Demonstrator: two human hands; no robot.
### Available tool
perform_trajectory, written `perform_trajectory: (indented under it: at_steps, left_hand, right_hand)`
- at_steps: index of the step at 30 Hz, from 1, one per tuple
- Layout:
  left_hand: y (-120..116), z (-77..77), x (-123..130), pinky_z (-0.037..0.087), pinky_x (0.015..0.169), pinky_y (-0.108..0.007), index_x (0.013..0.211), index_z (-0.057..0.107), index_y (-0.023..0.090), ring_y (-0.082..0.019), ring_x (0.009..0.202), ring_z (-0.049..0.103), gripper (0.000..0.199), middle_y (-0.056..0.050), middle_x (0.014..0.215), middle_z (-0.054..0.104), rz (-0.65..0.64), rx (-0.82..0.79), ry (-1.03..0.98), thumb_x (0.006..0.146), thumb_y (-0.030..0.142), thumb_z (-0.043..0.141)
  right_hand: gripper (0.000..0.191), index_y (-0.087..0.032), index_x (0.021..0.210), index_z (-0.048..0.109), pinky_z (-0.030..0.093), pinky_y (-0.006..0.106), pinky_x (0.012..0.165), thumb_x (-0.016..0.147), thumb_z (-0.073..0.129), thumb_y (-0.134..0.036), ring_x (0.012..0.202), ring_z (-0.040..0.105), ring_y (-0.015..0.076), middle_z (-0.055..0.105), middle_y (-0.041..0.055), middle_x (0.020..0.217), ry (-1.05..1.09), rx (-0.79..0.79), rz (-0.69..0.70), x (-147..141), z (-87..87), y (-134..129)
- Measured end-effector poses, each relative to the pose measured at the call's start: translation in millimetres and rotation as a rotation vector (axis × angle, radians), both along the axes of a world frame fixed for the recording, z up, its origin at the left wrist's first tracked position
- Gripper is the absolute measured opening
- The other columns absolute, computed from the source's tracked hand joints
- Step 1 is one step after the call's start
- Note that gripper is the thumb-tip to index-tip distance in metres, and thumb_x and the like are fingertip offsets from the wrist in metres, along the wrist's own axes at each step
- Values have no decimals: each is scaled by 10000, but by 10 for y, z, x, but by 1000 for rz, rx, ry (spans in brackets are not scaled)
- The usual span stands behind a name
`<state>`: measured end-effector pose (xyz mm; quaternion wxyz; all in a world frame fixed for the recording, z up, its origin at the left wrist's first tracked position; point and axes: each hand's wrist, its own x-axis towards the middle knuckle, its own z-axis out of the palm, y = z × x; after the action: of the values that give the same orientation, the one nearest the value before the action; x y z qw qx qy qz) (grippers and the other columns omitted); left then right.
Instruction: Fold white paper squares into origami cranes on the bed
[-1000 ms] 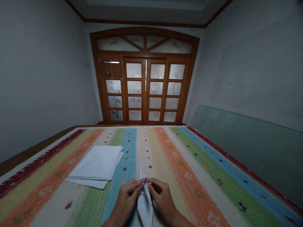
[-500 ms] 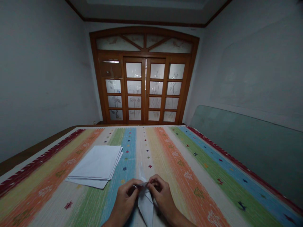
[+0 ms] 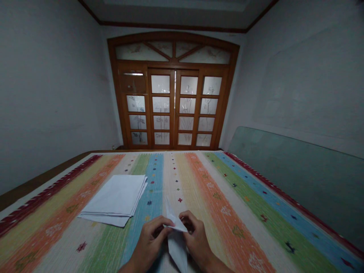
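A white folded paper (image 3: 177,248) with a narrow point at its far end and another toward me is between my hands near the front of the table. My left hand (image 3: 152,239) pinches its upper left part between thumb and fingers. On the other side, my right hand (image 3: 196,237) has its thumb and curled fingers closed on the right edge. A small triangular flap stands out between the fingertips, toward the right hand. To the left lies a stack of white paper sheets (image 3: 113,197), with edges slightly fanned.
A striped, patterned cloth (image 3: 227,220) covers the table. A pale green board or seat back (image 3: 284,170) runs along the right side. Beyond the far edge are wooden doors with glass panes (image 3: 174,110).
The flap between my fingertips now spreads wider and points right. The near part of the folded paper has shifted slightly right, and my fingers have moved a little.
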<state>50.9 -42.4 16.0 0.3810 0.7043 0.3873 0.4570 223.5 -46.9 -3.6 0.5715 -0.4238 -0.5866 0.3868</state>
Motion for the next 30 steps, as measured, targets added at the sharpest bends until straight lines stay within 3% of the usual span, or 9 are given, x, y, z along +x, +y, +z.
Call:
perform_trajectory:
  at_steps: [3, 10, 14, 22, 30]
  left_hand:
    - [7, -25, 3, 470, 726, -260, 849, 780, 206, -223, 796, 680, 185, -55, 835, 761, 5, -11, -11, 864, 317, 632]
    - [49, -71, 0, 454, 586, -236, 812, 775, 203, -186, 621, 623, 212, -20, 699, 715, 79, -43, 6, 807, 226, 564]
    - [36, -46, -37, 485, 646, -247, 765, 773, 220, -190, 646, 650, 214, -23, 716, 742, 88, 56, 88, 798, 204, 562]
    - [14, -70, -84, 510, 677, -234, 886, 730, 230, -181, 702, 705, 260, -16, 806, 770, 48, 218, 228, 816, 128, 501]
    - [7, -61, -108, 490, 659, -227, 879, 674, 230, -164, 632, 681, 221, 4, 741, 739, 51, 331, 351, 831, 99, 502]
  right_hand:
    - [199, -186, 731, 643, 454, 232, 558, 815, 694, -359, 618, 631, 169, 668, 10, 656, 3, -4, -1, 8, -24, 17]
    - [217, -173, 706, 681, 471, 229, 563, 849, 670, -336, 589, 644, 165, 689, 20, 635, -54, 40, -31, 13, -64, 31]
    - [201, -175, 736, 698, 489, 224, 580, 882, 623, -291, 623, 684, 175, 716, 32, 673, -145, 104, -35, 18, -63, 5]
    - [181, -192, 851, 765, 534, 230, 657, 923, 612, -255, 705, 747, 188, 787, 56, 771, -297, 278, -60, 32, -106, -35]
    - [271, -206, 925, 799, 552, 242, 682, 983, 595, -376, 722, 757, 191, 796, 75, 789, -335, 407, -12, 29, -67, -53]
